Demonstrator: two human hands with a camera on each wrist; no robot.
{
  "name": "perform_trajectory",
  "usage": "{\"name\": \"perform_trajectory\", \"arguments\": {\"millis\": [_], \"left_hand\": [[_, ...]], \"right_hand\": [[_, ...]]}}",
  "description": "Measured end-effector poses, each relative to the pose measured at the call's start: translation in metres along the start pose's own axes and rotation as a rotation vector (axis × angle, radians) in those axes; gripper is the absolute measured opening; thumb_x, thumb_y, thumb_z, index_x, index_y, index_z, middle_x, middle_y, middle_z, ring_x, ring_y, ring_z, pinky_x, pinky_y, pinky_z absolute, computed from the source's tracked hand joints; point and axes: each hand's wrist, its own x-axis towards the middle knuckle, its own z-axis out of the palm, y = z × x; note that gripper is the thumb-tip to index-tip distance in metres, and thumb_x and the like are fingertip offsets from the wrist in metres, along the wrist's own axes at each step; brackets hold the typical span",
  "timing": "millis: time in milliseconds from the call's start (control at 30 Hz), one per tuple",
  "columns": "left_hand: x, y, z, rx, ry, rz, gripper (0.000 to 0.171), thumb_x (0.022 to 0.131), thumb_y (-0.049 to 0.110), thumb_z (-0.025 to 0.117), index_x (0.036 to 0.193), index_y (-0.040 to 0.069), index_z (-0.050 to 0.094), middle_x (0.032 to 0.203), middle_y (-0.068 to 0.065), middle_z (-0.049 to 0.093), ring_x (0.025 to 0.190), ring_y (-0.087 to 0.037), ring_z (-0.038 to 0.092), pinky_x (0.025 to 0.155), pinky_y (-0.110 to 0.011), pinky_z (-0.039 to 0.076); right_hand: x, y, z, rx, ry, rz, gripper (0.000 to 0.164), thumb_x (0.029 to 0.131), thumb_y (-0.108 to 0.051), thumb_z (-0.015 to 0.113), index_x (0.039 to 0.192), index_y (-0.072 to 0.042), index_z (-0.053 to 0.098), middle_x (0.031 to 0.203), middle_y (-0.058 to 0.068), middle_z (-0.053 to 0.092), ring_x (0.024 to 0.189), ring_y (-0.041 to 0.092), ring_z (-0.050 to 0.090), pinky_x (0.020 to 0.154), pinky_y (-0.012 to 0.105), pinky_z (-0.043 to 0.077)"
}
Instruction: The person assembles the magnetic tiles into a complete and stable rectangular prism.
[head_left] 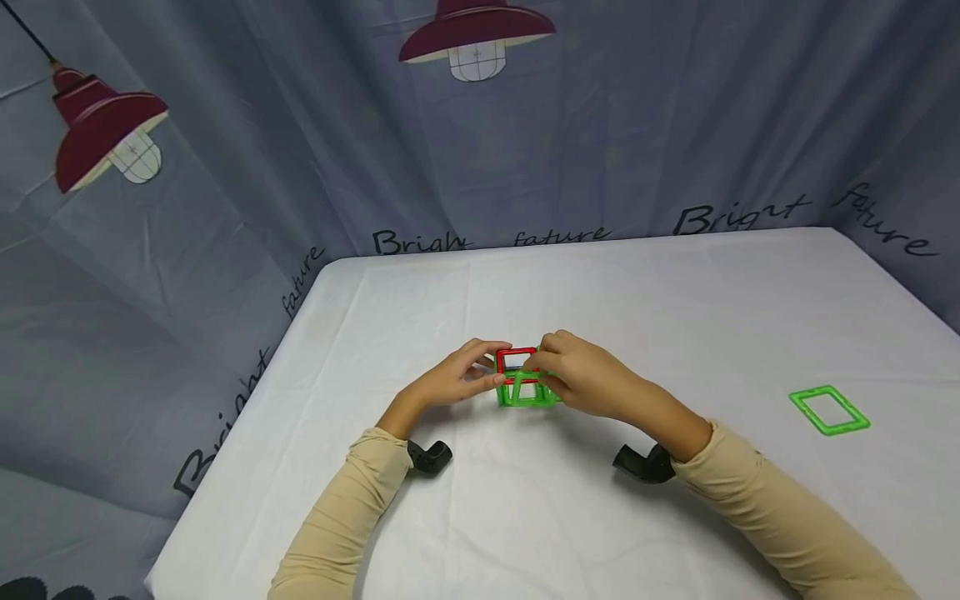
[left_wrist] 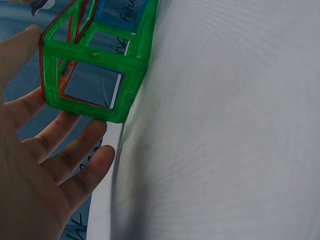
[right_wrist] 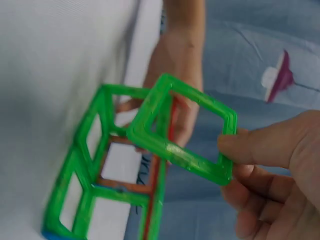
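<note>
A small box-like structure of magnetic frame tiles (left_wrist: 100, 52) stands on the white table in front of me, green along its sides with red, blue and orange pieces. At its left end, my left hand (head_left: 453, 377) holds it between thumb and fingers. My right hand (head_left: 588, 375) pinches a green square magnetic tile (right_wrist: 180, 157) by one edge. In the right wrist view this tile tilts in front of the structure's red upper edge. Whether the two touch I cannot tell. The right hand covers the structure's right end in the head view.
One loose green square tile (head_left: 843, 428) lies flat on the white tablecloth (head_left: 675, 317) to the right. A black curved wrist mount (head_left: 429, 458) sits under the left wrist, and another black mount (head_left: 647, 465) under the right. A grey printed curtain (head_left: 600, 125) rises behind the table.
</note>
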Motion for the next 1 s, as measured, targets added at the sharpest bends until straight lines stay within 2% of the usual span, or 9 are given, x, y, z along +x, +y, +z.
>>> {"name": "perform_trajectory", "arguments": {"millis": [233,333,567,733,1000], "left_hand": [[0.000,-0.003,0.000,0.054,0.017,0.011,0.045,0.095,0.025,0.048,0.138,0.016,0.038,0.125,-0.008,0.044,0.111,-0.021,0.053,0.093,-0.035,0.046],[0.000,-0.003,0.000,0.062,0.017,0.019,0.044,0.096,0.025,0.046,0.138,0.015,0.038,0.124,-0.008,0.045,0.111,-0.021,0.054,0.092,-0.036,0.046],[0.001,-0.005,-0.001,0.069,0.018,0.025,0.043,0.097,0.025,0.044,0.138,0.013,0.038,0.124,-0.009,0.045,0.111,-0.022,0.053,0.093,-0.037,0.045],[0.001,-0.004,-0.001,0.059,0.017,0.020,0.044,0.097,0.025,0.044,0.138,0.013,0.037,0.124,-0.010,0.045,0.111,-0.023,0.053,0.094,-0.037,0.045],[0.001,-0.005,-0.001,0.065,0.022,0.018,0.043,0.097,0.025,0.045,0.138,0.014,0.037,0.122,-0.009,0.046,0.110,-0.023,0.054,0.093,-0.037,0.046]], "right_hand": [[0.007,-0.009,0.018,-0.125,-0.030,-0.038,0.018,0.075,0.000,0.069,0.090,-0.009,0.069,0.081,0.000,0.059,0.079,0.016,0.054,0.068,0.023,0.048],[0.009,-0.011,0.024,-0.155,-0.041,-0.046,0.016,0.075,0.000,0.069,0.089,-0.008,0.068,0.080,0.001,0.060,0.079,0.017,0.055,0.070,0.024,0.049],[0.009,-0.013,0.036,-0.230,-0.069,-0.042,0.015,0.075,-0.005,0.071,0.089,-0.008,0.068,0.080,0.001,0.058,0.077,0.016,0.054,0.068,0.025,0.049],[0.007,-0.013,0.040,-0.237,-0.031,-0.048,0.018,0.073,-0.004,0.073,0.089,-0.009,0.068,0.079,0.001,0.057,0.076,0.016,0.054,0.066,0.024,0.048],[0.006,-0.012,0.043,-0.244,0.027,-0.059,0.020,0.072,-0.001,0.072,0.089,-0.010,0.068,0.078,0.001,0.057,0.075,0.015,0.054,0.071,0.025,0.050]]}}
